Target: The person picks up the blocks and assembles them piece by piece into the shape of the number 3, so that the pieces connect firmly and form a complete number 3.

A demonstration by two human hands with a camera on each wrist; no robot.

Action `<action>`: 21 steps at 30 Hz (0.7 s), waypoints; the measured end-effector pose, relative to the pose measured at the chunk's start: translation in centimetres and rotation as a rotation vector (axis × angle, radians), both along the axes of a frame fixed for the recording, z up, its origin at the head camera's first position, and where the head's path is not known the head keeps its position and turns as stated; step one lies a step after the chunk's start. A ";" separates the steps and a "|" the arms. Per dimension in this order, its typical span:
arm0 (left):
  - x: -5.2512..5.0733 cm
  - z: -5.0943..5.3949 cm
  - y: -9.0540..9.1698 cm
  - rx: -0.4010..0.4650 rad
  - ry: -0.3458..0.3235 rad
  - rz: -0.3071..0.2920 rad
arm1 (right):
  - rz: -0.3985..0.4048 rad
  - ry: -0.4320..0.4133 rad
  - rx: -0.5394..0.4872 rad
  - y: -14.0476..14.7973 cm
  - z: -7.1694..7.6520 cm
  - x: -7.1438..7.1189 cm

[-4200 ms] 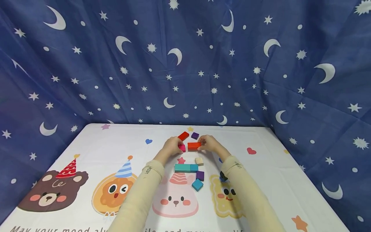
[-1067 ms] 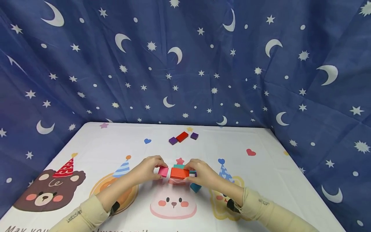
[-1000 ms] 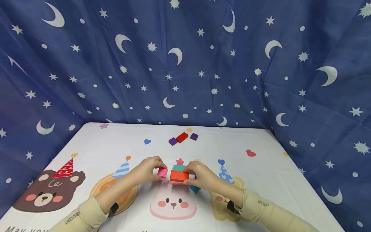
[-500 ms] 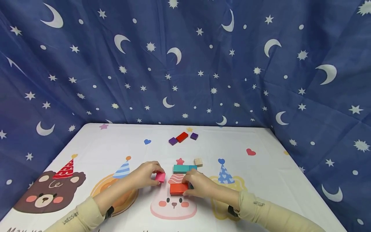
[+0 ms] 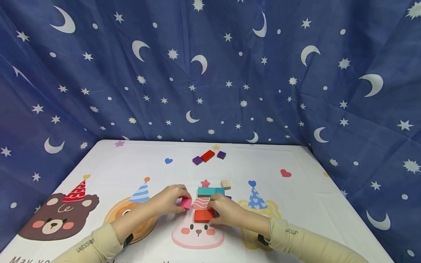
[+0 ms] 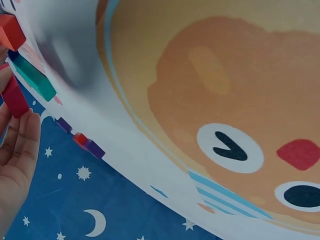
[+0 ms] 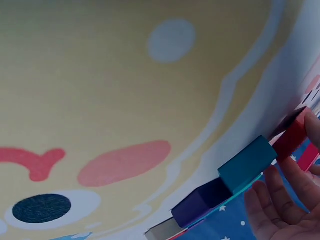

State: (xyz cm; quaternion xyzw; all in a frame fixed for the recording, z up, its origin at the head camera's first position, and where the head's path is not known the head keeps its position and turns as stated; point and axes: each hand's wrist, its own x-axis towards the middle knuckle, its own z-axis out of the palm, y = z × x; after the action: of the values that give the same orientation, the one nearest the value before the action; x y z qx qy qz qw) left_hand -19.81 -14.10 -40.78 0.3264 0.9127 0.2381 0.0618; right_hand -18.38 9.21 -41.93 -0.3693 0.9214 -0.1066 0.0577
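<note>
Thumb and fingers of my left hand [image 5: 169,200] pinch a pink block [image 5: 186,203], also visible in the left wrist view as a pink block [image 6: 16,97]. To its right, my right hand [image 5: 227,212] pinches the right end of a red rectangular block [image 5: 203,216], low at the tablecloth over the printed rabbit. Behind the hands lie a teal block [image 5: 206,191] and a blue block [image 5: 219,191] end to end. My right hand mostly hides a purple block [image 5: 228,197]. In the right wrist view, a blue-teal block [image 7: 247,162] sits right by the red block [image 7: 292,132].
A pale wooden cube [image 5: 225,184] stands behind the blue block. Farther back are a purple block [image 5: 197,160], a red block [image 5: 208,156] and another purple block [image 5: 222,155]. A starry blue curtain [image 5: 210,73] hangs behind the table.
Both hands have come from the back of the table toward me, bringing the pink and red blocks. In the last second both blocks came lower and nearer, the red one in front of the teal block.
</note>
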 end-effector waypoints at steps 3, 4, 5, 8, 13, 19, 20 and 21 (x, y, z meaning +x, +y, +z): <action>0.0 0.0 0.2 -0.004 0.010 0.004 | -0.005 0.005 0.000 0.1 0.0 0.0; 0.0 0.0 0.3 -0.006 0.011 0.006 | -0.007 0.007 -0.004 0.2 0.0 -0.1; 0.0 0.0 0.3 -0.009 0.016 0.006 | -0.008 0.011 -0.008 0.3 0.0 -0.1; 0.0 0.0 0.4 -0.018 0.023 0.006 | -0.007 0.021 -0.022 0.5 0.0 -0.2; 0.0 -0.2 0.6 -0.011 0.030 -0.008 | -0.006 0.014 -0.024 0.6 -0.2 -0.4; 0.1 -0.3 0.6 0.001 0.055 -0.036 | -0.020 -0.002 -0.043 0.9 -0.5 -0.4; 0.1 -0.4 0.5 0.005 0.060 -0.044 | -0.020 -0.003 -0.045 0.9 -0.5 -0.4; 0.1 -0.4 0.5 0.003 0.059 -0.046 | -0.018 -0.001 -0.046 1.0 -0.6 -0.4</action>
State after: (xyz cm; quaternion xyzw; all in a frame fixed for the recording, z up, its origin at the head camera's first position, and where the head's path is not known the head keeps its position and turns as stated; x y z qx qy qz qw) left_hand -19.69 -13.57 -41.17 0.3541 0.9060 0.2283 0.0398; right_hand -18.75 10.19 -42.49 -0.3620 0.9220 -0.1284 0.0486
